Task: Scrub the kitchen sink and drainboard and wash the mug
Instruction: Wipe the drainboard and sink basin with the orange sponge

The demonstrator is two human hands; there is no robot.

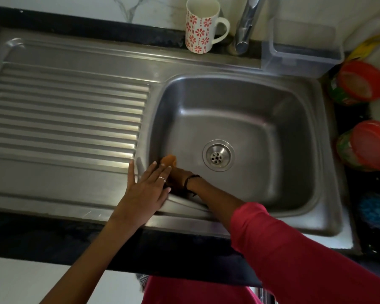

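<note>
The steel sink (294,132) has a drain (218,155) in its floor and a ribbed drainboard (68,115) to its left. My left hand (148,189) lies flat with straight fingers on the rim at the basin's near left corner. My right hand (178,175) reaches down inside that corner, mostly hidden behind the left hand, and holds an orange scrubber (169,160) against the basin wall. A white mug (201,24) with red flowers stands upright on the back ledge, beside the tap (247,25).
A clear plastic box (303,47) stands at the sink's back right corner. Two red-lidded tubs (362,81) (369,143) and a blue cloth (375,211) sit on the counter at the right. The black counter edge (53,233) runs along the front.
</note>
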